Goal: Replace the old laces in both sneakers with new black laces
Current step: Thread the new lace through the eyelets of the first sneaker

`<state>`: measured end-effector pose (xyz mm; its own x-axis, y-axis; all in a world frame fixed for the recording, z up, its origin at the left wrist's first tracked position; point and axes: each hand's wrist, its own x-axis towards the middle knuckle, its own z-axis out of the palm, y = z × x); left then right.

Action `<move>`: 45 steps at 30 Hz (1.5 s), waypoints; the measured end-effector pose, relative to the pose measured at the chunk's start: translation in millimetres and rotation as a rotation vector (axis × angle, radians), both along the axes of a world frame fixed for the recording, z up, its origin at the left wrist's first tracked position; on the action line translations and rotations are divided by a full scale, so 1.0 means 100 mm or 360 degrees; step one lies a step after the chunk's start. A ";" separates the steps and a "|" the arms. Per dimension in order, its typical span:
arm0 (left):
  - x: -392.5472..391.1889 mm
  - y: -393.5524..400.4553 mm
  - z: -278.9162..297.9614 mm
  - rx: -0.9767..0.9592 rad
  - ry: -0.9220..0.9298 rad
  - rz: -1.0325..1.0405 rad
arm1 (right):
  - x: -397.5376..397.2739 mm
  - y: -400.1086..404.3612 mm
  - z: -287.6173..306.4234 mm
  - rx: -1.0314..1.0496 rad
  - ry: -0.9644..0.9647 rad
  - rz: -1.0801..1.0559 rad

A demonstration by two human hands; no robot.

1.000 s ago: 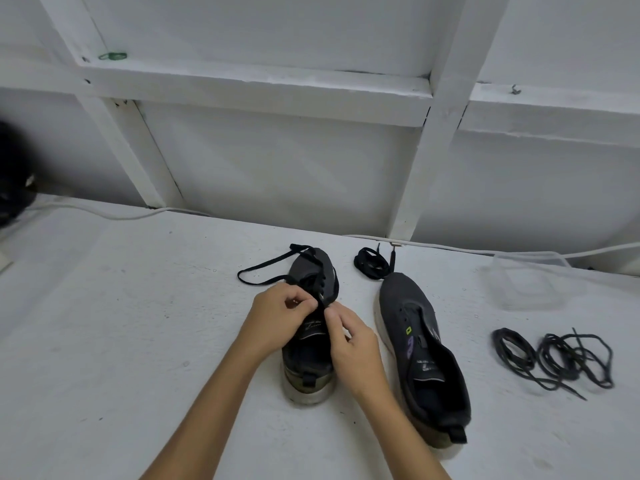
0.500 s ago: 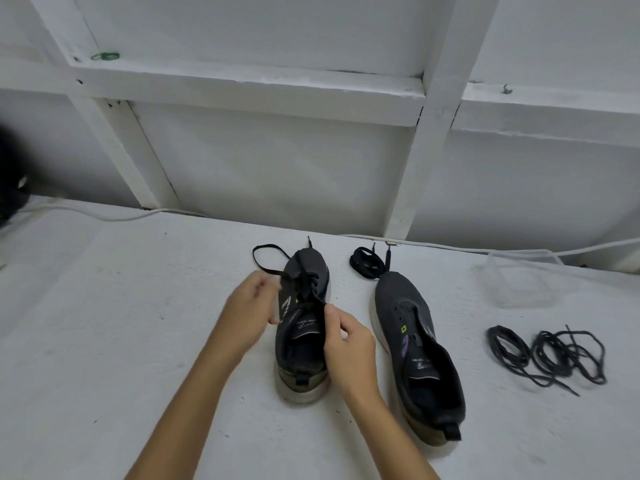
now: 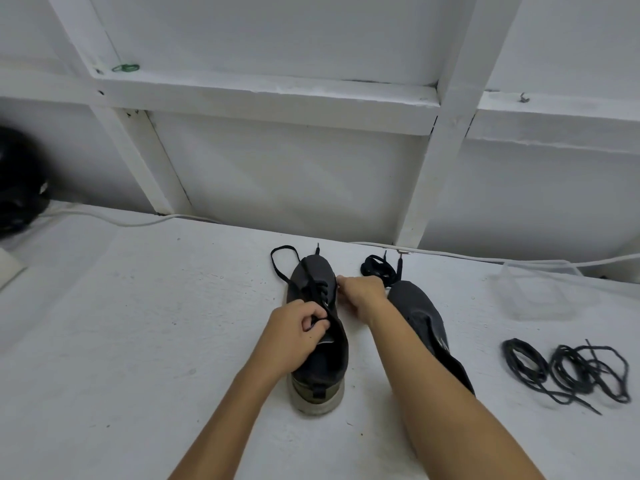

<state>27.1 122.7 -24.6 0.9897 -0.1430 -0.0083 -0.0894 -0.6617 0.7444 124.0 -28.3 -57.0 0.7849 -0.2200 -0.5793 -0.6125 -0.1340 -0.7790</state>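
Note:
Two dark grey sneakers lie toe-away on the white table. The left sneaker (image 3: pixel 318 362) is partly laced with a flat black lace (image 3: pixel 282 263) that loops off past its toe. My left hand (image 3: pixel 294 336) pinches this lace at the sneaker's tongue. My right hand (image 3: pixel 362 294) is at the right side of the sneaker's toe with curled fingers; what they hold is hidden. The right sneaker (image 3: pixel 420 313) has no lace and my right forearm covers much of it. A coiled flat black lace (image 3: pixel 379 268) lies beyond its toe.
Two bundles of thin black laces (image 3: pixel 568 370) lie at the right. A clear plastic tub (image 3: pixel 540 289) stands behind them. A white cable (image 3: pixel 114 220) runs along the wall. A black object (image 3: pixel 17 181) sits at the far left.
My right hand moved from the sneaker's tongue forward to the right side of its toe. My left hand shifted back to the tongue and pinched the lace there.

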 end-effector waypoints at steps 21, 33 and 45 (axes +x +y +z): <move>-0.06 0.16 0.08 -0.0262 0.0180 -0.0235 | 0.38 -0.08 0.35 0.0545 0.0477 0.0193; -0.02 0.08 0.04 -0.0199 0.0166 -0.0107 | 0.18 0.09 0.26 0.0044 -0.0712 -0.0043; -0.05 0.01 0.02 -0.0144 -0.0103 0.0174 | -0.92 0.22 0.29 -0.0402 -0.0662 -0.0030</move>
<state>21.8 123.7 -22.1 0.9975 -0.0315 0.0639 -0.0700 -0.6004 0.7966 31.6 -6.2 -28.1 0.9330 -0.3298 -0.1437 -0.2600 -0.3421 -0.9030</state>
